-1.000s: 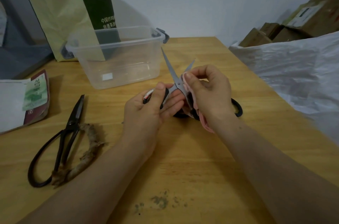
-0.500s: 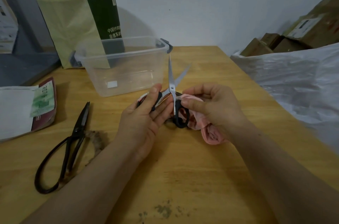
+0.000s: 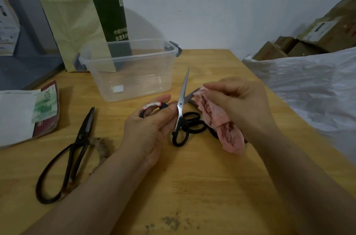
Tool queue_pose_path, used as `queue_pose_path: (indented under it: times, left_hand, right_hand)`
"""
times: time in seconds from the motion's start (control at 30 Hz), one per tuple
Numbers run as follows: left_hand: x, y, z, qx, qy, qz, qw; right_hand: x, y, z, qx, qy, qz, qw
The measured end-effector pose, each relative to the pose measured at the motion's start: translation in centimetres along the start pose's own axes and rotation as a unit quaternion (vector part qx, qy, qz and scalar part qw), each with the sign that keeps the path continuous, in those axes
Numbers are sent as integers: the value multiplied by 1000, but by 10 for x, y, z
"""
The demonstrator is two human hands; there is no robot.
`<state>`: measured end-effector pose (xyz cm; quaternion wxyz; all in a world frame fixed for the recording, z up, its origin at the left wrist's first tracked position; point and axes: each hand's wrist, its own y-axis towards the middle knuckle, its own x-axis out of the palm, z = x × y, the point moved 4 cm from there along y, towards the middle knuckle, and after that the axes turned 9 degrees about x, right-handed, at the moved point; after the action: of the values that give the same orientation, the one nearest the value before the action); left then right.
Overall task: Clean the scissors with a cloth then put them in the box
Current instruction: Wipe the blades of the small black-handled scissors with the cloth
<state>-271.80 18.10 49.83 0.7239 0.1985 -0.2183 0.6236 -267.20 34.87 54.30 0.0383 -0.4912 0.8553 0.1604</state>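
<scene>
My left hand (image 3: 150, 127) grips black-handled scissors (image 3: 181, 103) by a handle loop wrapped in red and white tape. Their blades are spread open and point up toward the box. My right hand (image 3: 238, 103) pinches a crumpled pink cloth (image 3: 217, 121) against the right-hand blade, and the cloth hangs down below the hand. A second pair of black-handled scissors (image 3: 194, 125) lies on the table under the held pair, partly hidden by cloth. The clear plastic box (image 3: 133, 73) stands open and empty behind my hands.
Old dark iron scissors (image 3: 77, 146) lie on the wooden table (image 3: 192, 186) at the left, over a frayed piece of rope (image 3: 100, 148). A paper packet (image 3: 25, 113) sits at the far left, a green bag (image 3: 84, 28) behind the box, and white plastic sheeting (image 3: 312, 88) along the right edge.
My right hand has lifted with the cloth from the handle area to the right blade. The second pair of scissors on the table has come into view beneath.
</scene>
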Motion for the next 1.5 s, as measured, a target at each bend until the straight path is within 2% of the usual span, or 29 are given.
queue_pose_path:
  times: [0.1, 0.3, 0.5, 0.63, 0.77, 0.87, 0.93, 1.03, 1.13, 1.37, 1.5]
  left_hand:
    - [4, -4, 1, 3, 11, -22, 1000]
    - [4, -6, 1, 37, 63, -22, 997]
    - [8, -9, 2, 57, 86, -53, 993]
    - [11, -11, 1, 55, 89, -59, 993]
    - [12, -13, -1, 50, 79, -43, 995]
    - [9, -11, 1, 50, 66, -28, 996]
    - [7, -10, 2, 49, 62, -26, 997]
    - [8, -10, 3, 45, 72, -34, 996]
    - [9, -11, 2, 47, 84, -48, 994]
    - [14, -16, -1, 55, 113, -86, 988]
    - [13, -16, -5, 36, 113, -79, 990]
  right_hand:
    - [17, -7, -2, -60, -36, -46, 996]
    - [30, -5, 5, -137, -138, -36, 980]
    - [25, -3, 7, -115, -105, -21, 988]
    - [21, 1, 7, -107, -144, 27, 983]
    - [6, 5, 8, -82, -98, 80, 989]
    - [10, 3, 6, -77, -63, 10, 995]
    - [21, -1, 5, -110, -109, -47, 987]
    - [26, 0, 7, -136, -104, -57, 984]
    - [22, 2, 9, -113, -71, -26, 991]
    - [7, 13, 10, -103, -94, 76, 987]
    - [-10, 20, 16, -45, -56, 159, 985]
